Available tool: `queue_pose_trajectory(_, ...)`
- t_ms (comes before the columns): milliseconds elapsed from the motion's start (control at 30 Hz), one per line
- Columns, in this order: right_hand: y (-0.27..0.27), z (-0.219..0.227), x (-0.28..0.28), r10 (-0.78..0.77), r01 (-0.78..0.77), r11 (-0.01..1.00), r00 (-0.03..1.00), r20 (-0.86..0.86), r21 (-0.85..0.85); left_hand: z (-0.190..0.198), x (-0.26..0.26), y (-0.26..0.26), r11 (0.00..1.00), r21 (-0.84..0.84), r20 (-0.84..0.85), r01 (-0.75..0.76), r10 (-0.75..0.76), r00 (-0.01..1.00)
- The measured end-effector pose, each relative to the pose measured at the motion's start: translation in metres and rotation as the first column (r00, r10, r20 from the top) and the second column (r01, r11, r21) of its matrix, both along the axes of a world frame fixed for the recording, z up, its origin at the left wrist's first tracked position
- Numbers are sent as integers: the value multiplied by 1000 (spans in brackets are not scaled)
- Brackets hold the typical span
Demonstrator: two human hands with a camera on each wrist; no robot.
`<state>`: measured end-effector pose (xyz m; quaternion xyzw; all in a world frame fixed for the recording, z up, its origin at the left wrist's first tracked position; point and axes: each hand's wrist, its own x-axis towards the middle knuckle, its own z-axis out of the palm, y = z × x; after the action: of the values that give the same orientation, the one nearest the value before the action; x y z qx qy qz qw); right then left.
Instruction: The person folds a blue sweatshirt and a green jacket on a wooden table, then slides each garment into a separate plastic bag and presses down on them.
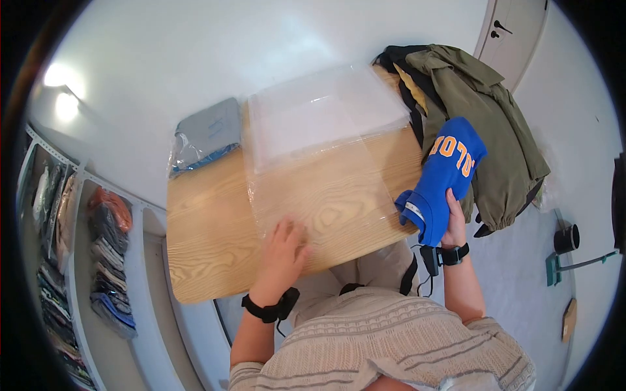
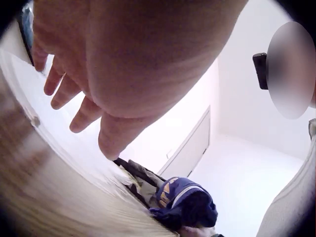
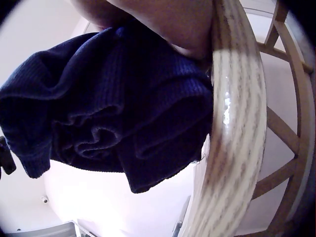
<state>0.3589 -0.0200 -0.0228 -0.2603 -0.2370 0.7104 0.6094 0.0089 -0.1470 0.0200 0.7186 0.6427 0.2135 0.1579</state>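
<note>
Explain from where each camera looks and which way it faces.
On head: facing forward and down at the table; left hand, right hand, torso show.
On left wrist: facing across the table; left hand, blurred face show.
On right wrist: facing the blue garment and table edge; right hand partly shows.
Head and left-wrist views share its lettering.

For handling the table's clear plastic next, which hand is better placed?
Probably the left hand: it looks empty and is near the clear plastic. The right hand is occupied, holding the blue garment.
</note>
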Motion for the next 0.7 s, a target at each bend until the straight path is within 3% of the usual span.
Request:
queue_pose_trajectory(67,1,-1,2,-7,7,1000,1000,0,2,-10,-7,-6,999,-3,-182,-47,45,982)
queue_pose_trajectory(167,4,-6,5,31,-31,999,1000,1,-14,-4,4,-10,998,16,-270,-54,57,961)
queue_pose_trajectory(300,-2,4,-1,-7,7,1000,1000,2,9,2,18,-2,992,-19,-221,-124,117,968)
queue_pose_trajectory(400,-14,28,3,-65,61,997,995,76,54,7,6,-5,999,-26,-87,-46,43,995)
queue_pose_trajectory(467,-25,43,9,-79,72,995,992,102,68,8,-5,-14,984,99,-262,151,-120,957)
queue_pose_trajectory(600,-44,56,20,-122,106,988,982,144,111,1,-10,-17,990,26,-287,137,-124,950)
queue_pose_trajectory(700,-54,61,18,-145,124,984,976,164,131,0,-4,-12,993,60,-201,100,-86,976)
